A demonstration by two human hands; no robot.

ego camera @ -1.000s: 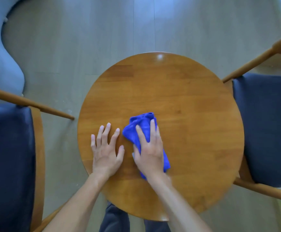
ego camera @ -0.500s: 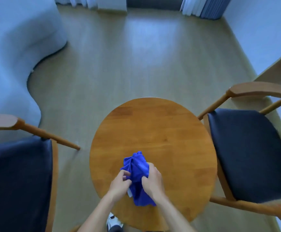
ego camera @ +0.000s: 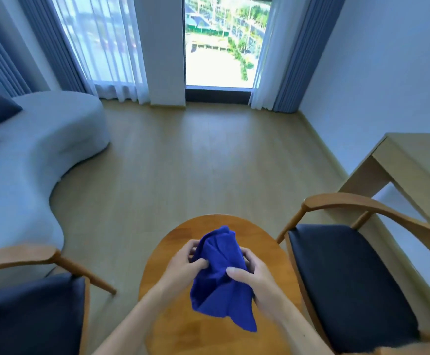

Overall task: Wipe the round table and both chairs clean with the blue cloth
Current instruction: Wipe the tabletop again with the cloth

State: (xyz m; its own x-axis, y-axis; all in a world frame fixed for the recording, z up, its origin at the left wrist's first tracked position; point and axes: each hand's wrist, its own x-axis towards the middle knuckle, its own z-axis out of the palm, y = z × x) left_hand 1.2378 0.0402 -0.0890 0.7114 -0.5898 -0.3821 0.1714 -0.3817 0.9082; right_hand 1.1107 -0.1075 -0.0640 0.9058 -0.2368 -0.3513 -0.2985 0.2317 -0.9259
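The blue cloth [ego camera: 219, 278] hangs bunched in the air above the round wooden table [ego camera: 167, 329]. My left hand [ego camera: 183, 265] grips its left side, thumb on top. My right hand [ego camera: 252, 280] pinches its right side, and the cloth's lower corner dangles below. One chair with a dark seat [ego camera: 349, 285] and a curved wooden armrest stands right of the table. The other chair [ego camera: 29, 316] stands to the left, partly cut off by the frame edge.
A pale curved sofa [ego camera: 29, 160] with a dark cushion fills the left side. A light wooden desk [ego camera: 413, 162] stands against the right wall behind the right chair. Bare wooden floor stretches to the curtained windows [ego camera: 219, 42] at the back.
The cloth has come up off the table into both hands. My left hand left the tabletop and took hold of the cloth. The view tilted up from the table toward the windows.
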